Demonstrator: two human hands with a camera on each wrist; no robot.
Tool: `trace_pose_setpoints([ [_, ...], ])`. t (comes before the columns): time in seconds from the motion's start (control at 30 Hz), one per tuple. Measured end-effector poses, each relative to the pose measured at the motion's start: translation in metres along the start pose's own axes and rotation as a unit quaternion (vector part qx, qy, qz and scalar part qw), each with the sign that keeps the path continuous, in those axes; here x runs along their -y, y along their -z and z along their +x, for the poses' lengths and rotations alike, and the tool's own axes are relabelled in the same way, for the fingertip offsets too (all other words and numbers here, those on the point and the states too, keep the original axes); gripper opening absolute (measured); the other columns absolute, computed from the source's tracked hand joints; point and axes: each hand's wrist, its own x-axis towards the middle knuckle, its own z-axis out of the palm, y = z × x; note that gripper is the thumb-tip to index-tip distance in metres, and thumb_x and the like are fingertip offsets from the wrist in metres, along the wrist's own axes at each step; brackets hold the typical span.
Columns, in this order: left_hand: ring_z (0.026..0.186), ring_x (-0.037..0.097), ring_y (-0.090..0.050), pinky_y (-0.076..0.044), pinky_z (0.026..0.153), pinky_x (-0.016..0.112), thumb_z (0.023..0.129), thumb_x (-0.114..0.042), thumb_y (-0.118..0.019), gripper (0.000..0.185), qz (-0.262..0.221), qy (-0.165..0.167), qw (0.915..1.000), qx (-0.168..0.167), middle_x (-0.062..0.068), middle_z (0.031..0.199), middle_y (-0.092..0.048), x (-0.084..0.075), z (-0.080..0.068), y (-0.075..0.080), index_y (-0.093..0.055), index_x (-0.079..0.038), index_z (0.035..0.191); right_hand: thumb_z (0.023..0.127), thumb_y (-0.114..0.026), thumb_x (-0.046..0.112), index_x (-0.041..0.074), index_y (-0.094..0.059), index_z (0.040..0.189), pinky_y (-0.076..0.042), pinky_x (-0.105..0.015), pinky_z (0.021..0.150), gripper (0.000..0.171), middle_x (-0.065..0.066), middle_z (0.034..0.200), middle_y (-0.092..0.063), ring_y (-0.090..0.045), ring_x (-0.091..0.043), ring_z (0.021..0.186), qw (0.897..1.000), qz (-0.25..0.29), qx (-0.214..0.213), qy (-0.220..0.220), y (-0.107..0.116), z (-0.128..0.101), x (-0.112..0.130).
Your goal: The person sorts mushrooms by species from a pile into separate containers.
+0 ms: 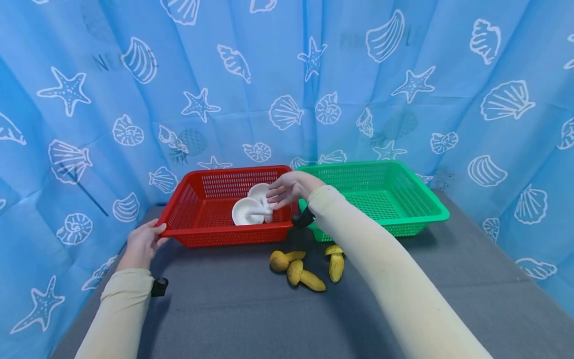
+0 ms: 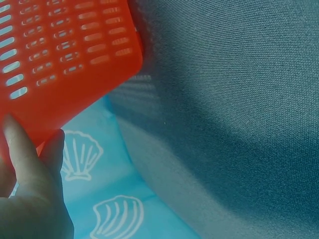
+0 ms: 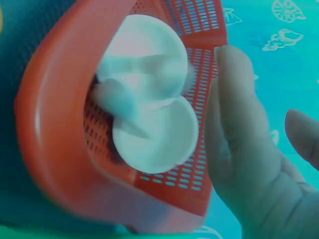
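A red basket [image 1: 233,237] stands on the grey table, and inside it lie two white mushroom-shaped toys [image 1: 246,212]. My right hand [image 1: 287,189] hovers over them with its fingers straight and spread, holding nothing. In the right wrist view the white mushroom toys [image 3: 154,134] rest against the red basket's [image 3: 55,139] mesh wall, and the right hand [image 3: 239,139] is just beside them. My left hand [image 1: 143,242] rests on the basket's front left corner with the thumb on the rim. The left wrist view shows the left hand's fingers [image 2: 30,184] straight against the red basket corner [image 2: 65,55].
An empty green basket [image 1: 421,219] stands to the right of the red one. Several small yellow bananas [image 1: 296,267] lie on the grey table [image 1: 251,319] in front of the baskets. A blue curtain [image 1: 314,75] printed with shells closes off the back and both sides.
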Motion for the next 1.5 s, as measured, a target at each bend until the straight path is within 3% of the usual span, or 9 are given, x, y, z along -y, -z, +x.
trace_pose_setpoints([
  [0.23,0.092,0.012,-0.06,-0.052,0.082,0.022,0.098,-0.017,-0.058,0.061,0.0,0.002,1.0,0.006,0.004,0.154,-0.033,0.001,0.0,0.001,-0.032,-0.022,0.153,0.103,-0.048,0.011,0.006,-0.04,0.147,-0.042,-0.047,0.101,0.045,-0.017,0.143,-0.048,-0.053,-0.029,0.121,0.999,-0.041,0.005,0.026,0.016,-0.026,0.0],
  [0.57,0.121,0.014,-0.048,-0.044,0.095,0.027,0.097,-0.018,-0.058,0.062,-0.037,0.024,0.9988,0.024,-0.001,0.155,-0.031,-0.003,-0.001,-0.002,-0.032,-0.026,0.153,0.103,-0.048,0.019,0.004,-0.031,0.15,-0.042,-0.052,0.102,0.053,-0.017,0.143,-0.048,-0.048,-0.035,0.126,0.987,-0.137,0.011,0.079,0.044,-0.064,-0.012],
  [0.67,0.119,0.015,-0.049,-0.043,0.097,0.028,0.097,-0.019,-0.059,0.065,-0.019,0.0,0.9995,0.025,0.002,0.157,-0.028,0.0,-0.001,-0.003,-0.029,-0.024,0.154,0.103,-0.047,0.021,0.004,-0.031,0.15,-0.041,-0.053,0.102,0.052,-0.019,0.143,-0.047,-0.047,-0.037,0.127,0.984,-0.155,0.013,0.09,0.053,-0.077,-0.018],
  [0.83,0.125,0.02,-0.048,-0.041,0.101,0.029,0.097,-0.028,-0.058,0.07,0.032,-0.054,0.998,-0.01,0.006,0.157,-0.028,0.011,-0.003,0.001,-0.022,-0.02,0.156,0.105,-0.042,0.02,0.002,-0.029,0.15,-0.042,-0.054,0.101,0.05,-0.022,0.146,-0.043,-0.045,-0.041,0.129,0.974,-0.197,0.028,0.107,0.069,-0.097,-0.03],
  [0.97,0.132,0.016,-0.042,-0.039,0.102,0.028,0.099,-0.031,-0.054,0.066,-0.002,-0.076,0.9968,-0.027,0.003,0.158,-0.029,0.015,-0.007,0.007,-0.022,-0.02,0.156,0.105,-0.042,0.021,-0.001,-0.028,0.15,-0.042,-0.054,0.101,0.052,-0.024,0.145,-0.043,-0.045,-0.042,0.129,0.967,-0.22,0.027,0.123,0.083,-0.112,-0.037],
  [1.13,0.13,0.013,-0.042,-0.044,0.098,0.025,0.102,-0.03,-0.047,0.057,-0.058,-0.071,0.9952,-0.035,-0.001,0.149,-0.04,0.018,-0.014,0.012,-0.028,-0.02,0.154,0.105,-0.042,0.022,-0.002,-0.025,0.151,-0.045,-0.052,0.099,0.054,-0.026,0.145,-0.041,-0.045,-0.042,0.129,0.961,-0.235,0.021,0.145,0.102,-0.131,-0.046],
  [1.3,0.136,0.019,-0.037,-0.041,0.103,0.029,0.104,-0.032,-0.039,0.058,-0.032,-0.067,0.9972,-0.014,0.003,0.15,-0.035,0.028,-0.024,0.014,-0.02,-0.018,0.156,0.105,-0.043,0.023,-0.002,-0.024,0.151,-0.052,-0.043,0.089,0.056,-0.025,0.143,-0.044,-0.057,-0.033,0.119,0.954,-0.251,0.001,0.163,0.123,-0.148,-0.056],
  [1.33,0.136,0.02,-0.037,-0.035,0.107,0.032,0.104,-0.033,-0.038,0.059,-0.026,-0.064,0.9976,-0.007,0.003,0.153,-0.031,0.03,-0.026,0.015,-0.017,-0.018,0.157,0.105,-0.044,0.024,-0.003,-0.025,0.151,-0.053,-0.042,0.087,0.057,-0.025,0.142,-0.046,-0.059,-0.029,0.116,0.953,-0.255,-0.004,0.166,0.127,-0.151,-0.058],
  [1.5,0.129,0.016,-0.045,-0.035,0.107,0.033,0.104,-0.038,-0.036,0.065,-0.013,-0.037,0.9984,0.041,0.004,0.156,-0.024,0.037,-0.036,0.019,-0.004,-0.017,0.157,0.105,-0.044,0.026,-0.003,-0.023,0.151,-0.052,-0.044,0.09,0.059,-0.022,0.141,-0.048,-0.061,-0.025,0.113,0.95,-0.26,-0.014,0.173,0.147,-0.166,-0.065],
])
